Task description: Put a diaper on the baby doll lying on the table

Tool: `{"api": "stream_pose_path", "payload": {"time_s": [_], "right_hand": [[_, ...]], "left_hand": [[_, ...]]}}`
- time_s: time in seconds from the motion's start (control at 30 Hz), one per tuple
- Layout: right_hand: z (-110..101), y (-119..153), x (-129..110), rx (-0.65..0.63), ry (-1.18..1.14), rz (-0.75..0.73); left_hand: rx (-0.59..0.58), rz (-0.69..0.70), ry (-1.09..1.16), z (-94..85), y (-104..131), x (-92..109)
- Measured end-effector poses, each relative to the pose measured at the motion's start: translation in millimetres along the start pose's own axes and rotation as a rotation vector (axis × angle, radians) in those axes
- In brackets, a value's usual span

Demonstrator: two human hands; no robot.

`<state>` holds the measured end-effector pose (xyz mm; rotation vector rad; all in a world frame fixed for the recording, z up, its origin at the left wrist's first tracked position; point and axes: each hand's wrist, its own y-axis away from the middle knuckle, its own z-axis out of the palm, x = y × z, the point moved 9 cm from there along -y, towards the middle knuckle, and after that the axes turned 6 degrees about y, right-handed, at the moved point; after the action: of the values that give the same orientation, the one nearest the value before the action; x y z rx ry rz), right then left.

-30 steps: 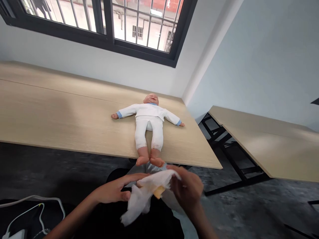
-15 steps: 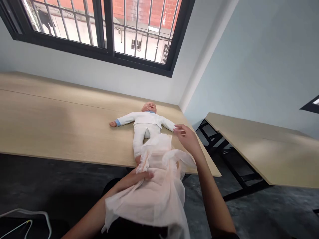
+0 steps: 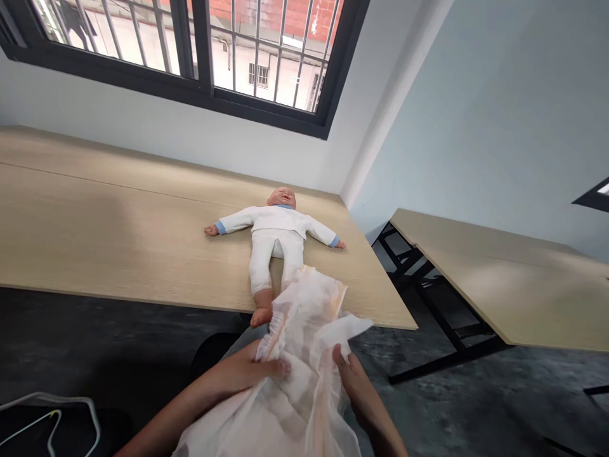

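While open, diaper (image 3: 304,393) between hands (image 3: 247,369) (image 3: 354,384)

Room to pass over tbl (image 3: 143,241), L of doll (image 3: 278,219); diaper (image 3: 304,317) blocks 1 lower leg.

Pale wall (image 3: 504,120), dark-framed window (image 3: 205,54) — barred, wood-toned tables (image 3: 118,222), dark mottled floor (image 3: 457,403)

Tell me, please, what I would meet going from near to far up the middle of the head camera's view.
Diaper, doll, window, brick wall outside.
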<state>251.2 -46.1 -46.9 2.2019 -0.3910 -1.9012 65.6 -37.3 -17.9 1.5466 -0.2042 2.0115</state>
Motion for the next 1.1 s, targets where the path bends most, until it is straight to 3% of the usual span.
{"api": "stream_pose_path", "payload": {"time_s": [0.07, 0.2, 0.33, 0.43, 0.63, 0.77, 0.83, 0.93, 1.03, 1.1], "right_hand": [[7.3, -1.7, 4.3, 0.081, -0.217, 0.027], [24.2, -5.3, 10.7, 0.059, -0.418, 0.084], [32.6, -3.4, 12.9, -0.009, -0.445, 0.129], [37.0, -1.2, 10.1, -0.047, -0.451, 0.131], [40.8, -0.7, 11.1, -0.036, -0.46, 0.129], [37.4, 3.2, 7.9, 0.021, -0.437, 0.081], [35.4, 4.4, 8.2, 0.038, -0.415, 0.087], [36.8, 3.6, 9.3, 0.005, -0.416, 0.11], [38.7, 3.2, 7.7, -0.019, -0.417, 0.105], [39.0, 4.6, 5.3, -0.01, -0.412, 0.091]], "left_hand": [[-0.008, 0.054, -0.198, 2.5, -1.6, 8.6], [0.31, 0.23, -0.515, -23.9, -8.2, 41.1], [0.424, 0.326, -0.665, -29.5, -12.8, 66.3], [0.409, 0.41, -0.836, -22.5, -11.7, 80.0], [0.209, 0.643, -1.146, 0.8, -12.4, 87.2], [0.239, 0.662, -1.337, 6.0, -18.4, 90.0], [0.289, 0.672, -1.335, 4.8, -18.2, 96.6], [0.354, 0.704, -1.127, -5.4, -13.4, 110.0], [0.49, 0.646, -0.764, -36.4, -10.0, 115.5], [0.586, 0.529, -0.474, -63.4, -11.2, 105.8]]}}
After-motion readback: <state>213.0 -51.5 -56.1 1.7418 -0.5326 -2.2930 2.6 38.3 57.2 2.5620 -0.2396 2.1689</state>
